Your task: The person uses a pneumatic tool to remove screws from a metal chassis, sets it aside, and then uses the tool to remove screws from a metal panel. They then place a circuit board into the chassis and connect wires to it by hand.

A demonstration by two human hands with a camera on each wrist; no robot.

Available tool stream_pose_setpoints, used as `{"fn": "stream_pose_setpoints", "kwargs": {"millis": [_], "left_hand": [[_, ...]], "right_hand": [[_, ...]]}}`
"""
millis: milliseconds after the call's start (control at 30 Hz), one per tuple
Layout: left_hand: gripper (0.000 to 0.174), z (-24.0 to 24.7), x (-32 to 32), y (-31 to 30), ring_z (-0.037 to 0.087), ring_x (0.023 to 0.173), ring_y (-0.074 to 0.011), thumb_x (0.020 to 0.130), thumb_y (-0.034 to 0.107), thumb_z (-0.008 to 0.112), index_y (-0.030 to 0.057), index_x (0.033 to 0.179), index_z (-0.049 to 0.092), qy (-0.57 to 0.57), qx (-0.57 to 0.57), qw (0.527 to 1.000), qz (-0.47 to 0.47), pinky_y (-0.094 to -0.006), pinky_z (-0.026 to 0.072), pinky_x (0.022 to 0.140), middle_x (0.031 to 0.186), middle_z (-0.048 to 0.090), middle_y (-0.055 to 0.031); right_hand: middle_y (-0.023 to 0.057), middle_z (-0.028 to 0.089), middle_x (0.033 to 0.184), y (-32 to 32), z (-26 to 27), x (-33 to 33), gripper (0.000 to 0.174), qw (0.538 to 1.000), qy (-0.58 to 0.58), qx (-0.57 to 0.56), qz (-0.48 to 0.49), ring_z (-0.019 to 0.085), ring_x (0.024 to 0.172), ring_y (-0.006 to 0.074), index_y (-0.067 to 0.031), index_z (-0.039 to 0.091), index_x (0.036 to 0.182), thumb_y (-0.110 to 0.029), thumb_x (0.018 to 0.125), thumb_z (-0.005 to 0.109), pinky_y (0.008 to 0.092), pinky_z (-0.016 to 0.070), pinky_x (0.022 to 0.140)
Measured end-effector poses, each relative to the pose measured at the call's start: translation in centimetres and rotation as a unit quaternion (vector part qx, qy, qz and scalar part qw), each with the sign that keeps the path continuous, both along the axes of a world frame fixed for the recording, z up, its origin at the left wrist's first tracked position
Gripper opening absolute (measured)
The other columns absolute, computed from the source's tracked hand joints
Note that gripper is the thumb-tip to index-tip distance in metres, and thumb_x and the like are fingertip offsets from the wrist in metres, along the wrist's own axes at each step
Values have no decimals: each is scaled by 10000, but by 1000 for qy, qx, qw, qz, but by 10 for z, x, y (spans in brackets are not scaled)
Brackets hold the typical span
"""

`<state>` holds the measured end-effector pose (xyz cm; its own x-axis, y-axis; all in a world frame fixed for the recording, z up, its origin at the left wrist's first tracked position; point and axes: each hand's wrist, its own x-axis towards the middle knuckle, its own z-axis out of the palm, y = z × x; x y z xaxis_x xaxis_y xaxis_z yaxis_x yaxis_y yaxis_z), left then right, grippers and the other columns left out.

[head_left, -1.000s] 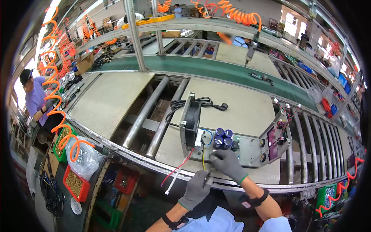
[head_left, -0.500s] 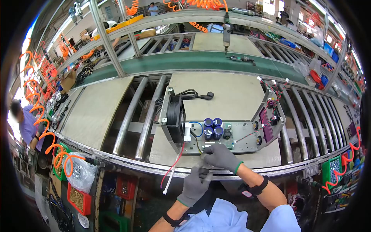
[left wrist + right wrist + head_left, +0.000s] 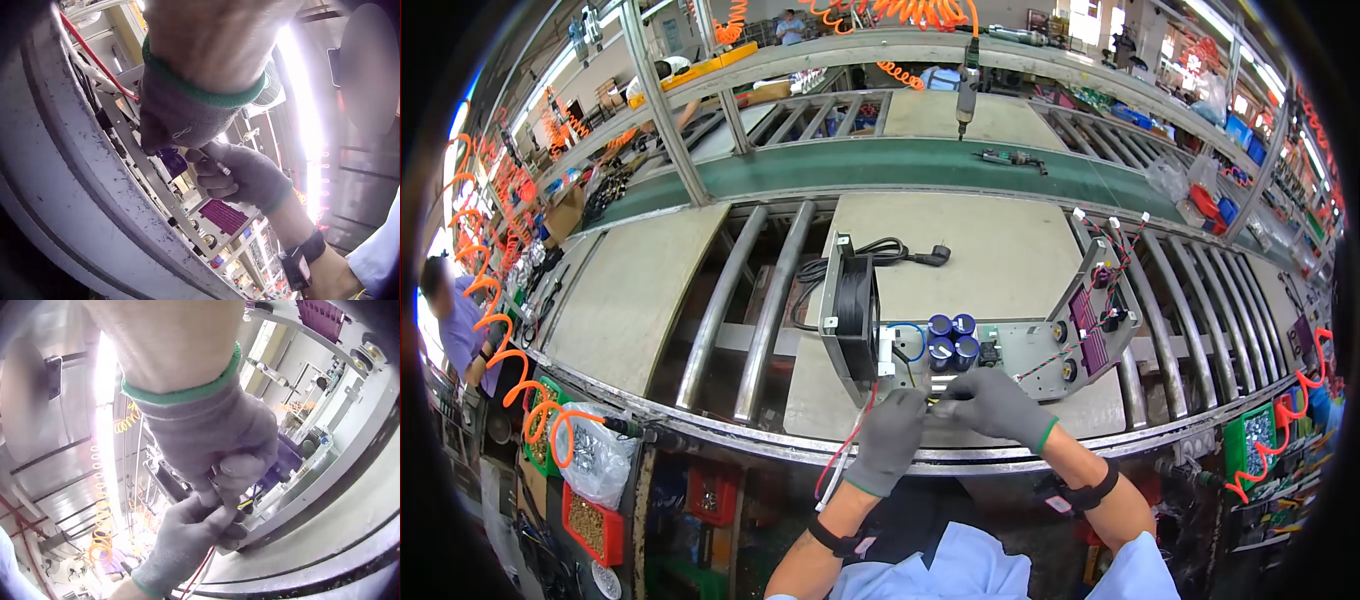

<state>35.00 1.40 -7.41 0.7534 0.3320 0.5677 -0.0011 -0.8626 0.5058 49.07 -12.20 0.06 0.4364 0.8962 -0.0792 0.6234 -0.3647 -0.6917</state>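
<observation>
Over the front edge of the metal chassis (image 3: 1035, 378), both gloved hands meet at their fingertips. My left hand (image 3: 887, 440) pinches near the end of a yellow wire (image 3: 245, 504); the fingers cover most of it. My right hand (image 3: 1000, 408) has its fingers curled beside the left fingertips, around a small metal-tipped piece (image 3: 224, 168). The chassis carries a black fan (image 3: 858, 305) at its left, several blue capacitors (image 3: 941, 350) in the middle and a purple board (image 3: 1090, 335) at its right. Red wire (image 3: 840, 452) hangs by my left hand.
A black power cord (image 3: 890, 250) lies behind the fan. Metal rollers (image 3: 775, 310) flank the board under the chassis. A red bin (image 3: 592, 525) and a plastic bag (image 3: 595, 465) are at lower left, a green bin (image 3: 1255, 435) at right. A power screwdriver (image 3: 967, 95) hangs beyond.
The left hand has risen toward the chassis, and its fingertips now meet the right hand's. The right hand stays by the chassis's front edge. The head view has shifted.
</observation>
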Motion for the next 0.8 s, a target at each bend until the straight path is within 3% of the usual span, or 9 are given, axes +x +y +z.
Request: {"fn": "stream_pose_setpoints", "kwargs": {"millis": [100,300,400,433,533,567,667,800], "left_hand": [[227,-3,-6,-1,706,800,-335,887,65,682,63,1112,710,-49,-30,998,1,-412,561,669,914,714,-149],[168,-12,-7,-5,711,758,-331,919,92,683,65,1080,721,-78,-52,995,36,-389,562,651,887,714,-152],[170,-29,-6,-3,716,762,-323,933,78,660,53,1095,705,-121,-86,988,50,-380,558,649,869,707,-148],[167,-31,-6,-3,721,765,-315,945,78,646,48,1100,698,-118,-87,988,49,-379,558,650,866,706,-146],[163,-32,-11,-2,733,775,-290,975,72,607,30,1117,675,-116,-101,987,41,-372,564,655,870,704,-143],[163,-30,-12,-1,737,780,-279,982,67,596,23,1121,668,-125,-112,985,37,-366,570,659,879,705,-143],[159,-29,-12,-3,745,796,-248,993,44,573,5,1122,657,-131,-158,978,38,-338,589,678,918,711,-148],[169,-28,-14,-1,749,805,-230,979,-10,568,-15,1129,645,-126,-177,976,26,-304,610,704,960,716,-159]], "right_hand": [[147,628,663,2,14,12,394,996,56,-75,-15,541,603,211,18,735,874,-374,850,760,408,458,607],[176,663,706,8,26,35,323,997,-55,-37,41,643,647,250,7,732,879,-315,862,732,401,508,658],[191,690,768,16,54,41,279,994,-74,-79,-12,691,715,291,-14,745,918,-286,871,706,417,535,705],[199,710,831,21,66,41,247,983,-151,-99,-25,710,772,332,-27,750,935,-260,881,688,440,541,731],[216,711,844,45,81,43,299,969,-227,-93,-33,703,850,401,-15,739,899,-305,912,667,491,539,804],[208,729,863,53,65,50,255,955,-281,-78,-47,722,863,396,-31,748,896,-269,909,656,482,559,791],[189,749,935,88,65,63,191,916,-355,-188,4,736,883,363,-58,764,913,-218,835,694,449,569,758],[163,760,919,130,69,74,196,882,-361,-293,78,746,886,344,-62,771,907,-177,757,717,435,574,755]]}}
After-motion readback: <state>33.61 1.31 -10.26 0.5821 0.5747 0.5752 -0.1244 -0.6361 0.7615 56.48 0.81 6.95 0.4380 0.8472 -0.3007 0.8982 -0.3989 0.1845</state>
